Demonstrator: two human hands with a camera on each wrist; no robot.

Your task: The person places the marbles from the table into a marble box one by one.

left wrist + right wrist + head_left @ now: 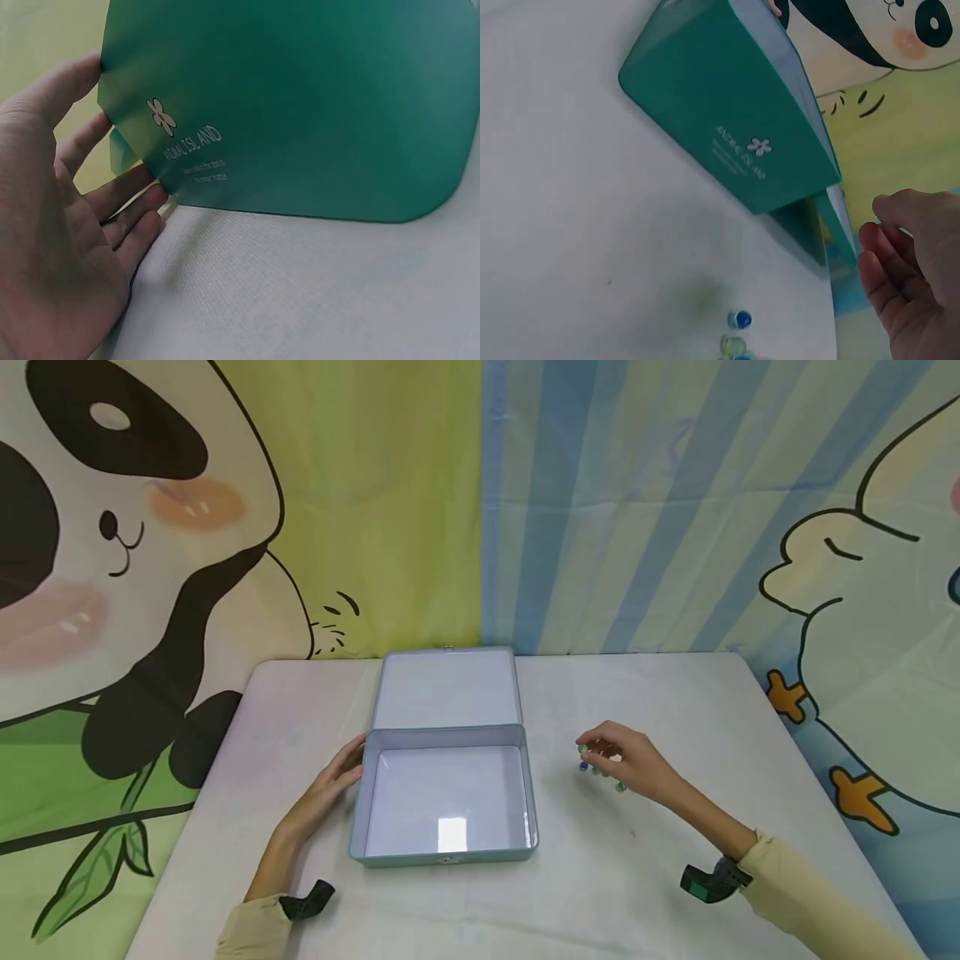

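A teal metal box (445,860), its lid (448,687) laid back behind it, stands on the white table. My left hand (330,785) rests against the box's left side, fingers extended and fingertips at the wall's edge (139,161). To the right of the box, my right hand (626,760) pinches a small green marble (582,748) between thumb and fingertips. That marble is hidden in the right wrist view. Under this hand lie a blue marble (583,766) and green marbles (620,787), partly covered by the fingers.
The box's inside shows only its pale floor (427,793) and a light reflection. A white cloth covers the table (600,893). Behind it hangs a curtain (420,527) with cartoon animals. Each wrist wears a black camera strap (716,881).
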